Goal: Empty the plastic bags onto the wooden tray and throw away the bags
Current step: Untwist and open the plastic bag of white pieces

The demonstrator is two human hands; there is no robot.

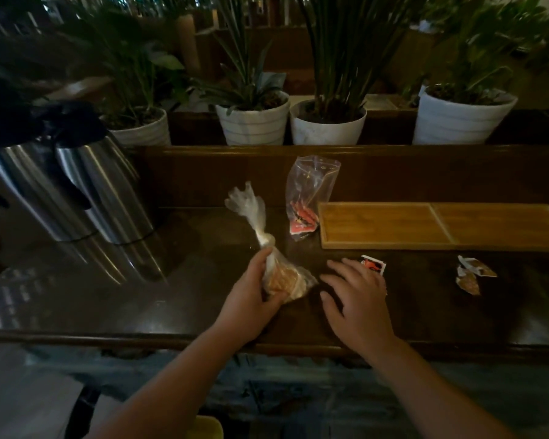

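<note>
A knotted clear plastic bag [282,280] with tan pieces inside lies on the dark table, its twisted top pointing away from me. My left hand [251,296] grips its filled end. My right hand [355,296] hovers flat just right of the bag, fingers spread, holding nothing. A second clear zip bag [311,191] with red sachets at its bottom leans behind, touching the left end of the wooden tray [441,226]. The tray has two compartments, both bare.
A red-and-white sachet [374,264] lies by my right fingertips. Two brown sachets [473,274] lie further right. Two steel thermos jugs [70,185] stand at the left. White plant pots [254,122] line the ledge behind the table.
</note>
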